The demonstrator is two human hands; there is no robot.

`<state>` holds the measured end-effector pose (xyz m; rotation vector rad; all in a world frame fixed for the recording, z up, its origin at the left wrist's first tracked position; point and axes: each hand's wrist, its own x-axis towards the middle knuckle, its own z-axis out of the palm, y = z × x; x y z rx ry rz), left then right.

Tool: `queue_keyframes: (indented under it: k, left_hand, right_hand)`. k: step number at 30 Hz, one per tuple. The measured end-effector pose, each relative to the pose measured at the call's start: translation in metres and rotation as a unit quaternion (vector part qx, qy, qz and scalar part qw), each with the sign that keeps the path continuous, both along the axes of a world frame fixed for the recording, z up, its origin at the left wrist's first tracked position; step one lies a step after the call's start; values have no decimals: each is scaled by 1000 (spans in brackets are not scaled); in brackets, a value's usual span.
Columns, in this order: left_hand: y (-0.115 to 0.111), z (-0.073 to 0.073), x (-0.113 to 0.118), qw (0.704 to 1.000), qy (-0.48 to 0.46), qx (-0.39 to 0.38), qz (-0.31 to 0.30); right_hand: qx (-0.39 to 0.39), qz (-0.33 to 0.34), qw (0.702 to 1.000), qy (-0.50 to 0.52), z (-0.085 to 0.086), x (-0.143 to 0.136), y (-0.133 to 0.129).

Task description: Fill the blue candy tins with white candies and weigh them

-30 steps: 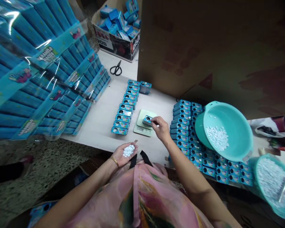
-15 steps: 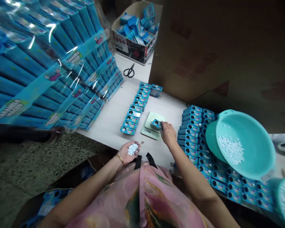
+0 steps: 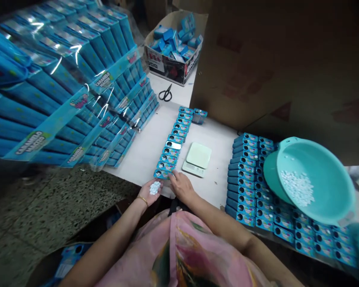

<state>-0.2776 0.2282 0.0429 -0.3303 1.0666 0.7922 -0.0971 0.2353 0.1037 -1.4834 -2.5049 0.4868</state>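
Cupping white candies [image 3: 154, 187], the left hand [image 3: 147, 192] is facing upward, fingers loosely curled; holding it level should be guarding against spills. The right hand [image 3: 182, 185] is touching a blue candy box [image 3: 160, 174] ending the near side of the row [image 3: 172, 152], left of the digital scale [image 3: 199, 154]; pinching or releasing, I cannot tell. Squaring it should be helping alignment.

white table [image 3: 143, 151] | pale scale [image 3: 198, 156] | black scissors [image 3: 166, 95] | blue-box row [image 3: 170, 152] | packed blue boxes [image 3: 245, 179], right | open carton [image 3: 173, 71], back
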Motion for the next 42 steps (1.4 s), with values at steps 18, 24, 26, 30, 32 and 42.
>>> queue_keyframes:
  k: [18,24,26,30,32,42]
  left_hand:
    - [27,58,99,982,-79,38,-167]
    - [18,51,97,984,-63,12,-163]
    - [16,52,102,983,-61,1,-176]
    - [16,54,108,981,-55,0,-187]
    - [17,53,108,980,-54,3,-191]
    - [16,56,93,980,-52,15,-192]
  right_hand:
    - [177,-590,785,-57,79,365,-70]
    - [3,-389,921,5,71,311,-94]
    - [-17,-318,946,-56,57,272,-105]
    - [-55,-266,950,-157,21,234,-151]
    - [-55,-257,945,-193,2,235,-177]
    - [50,-231,962,-134,8,206,-172]
